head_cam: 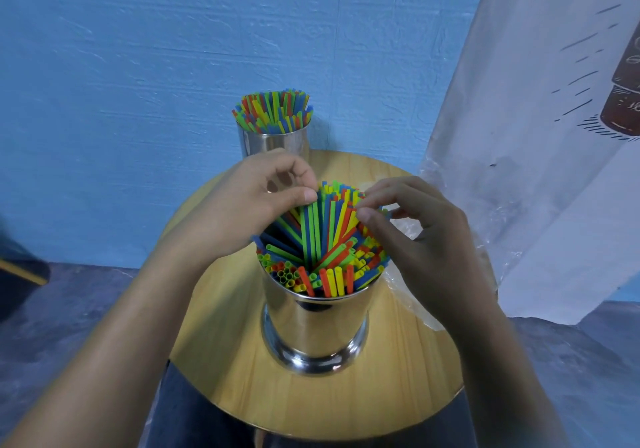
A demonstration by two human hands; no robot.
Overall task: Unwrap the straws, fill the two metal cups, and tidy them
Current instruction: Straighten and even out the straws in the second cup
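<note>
A shiny metal cup [313, 330] stands in the middle of the round wooden table [242, 371], packed with coloured straws [322, 240] in red, green, yellow and blue. My left hand [252, 202] holds the left side of a raised bunch of these straws, thumb against them. My right hand [419, 236] pinches the bunch's right side with thumb and curled fingers. A second metal cup [273, 144], also full of coloured straws [273, 110], stands at the table's far edge, partly hidden behind my left hand.
Crumpled clear plastic wrap [415, 305] lies on the table's right side under my right hand. A blue wall stands close behind the table. A white printed sheet [536, 136] hangs at the right. A dark object [17, 274] sits at the left edge.
</note>
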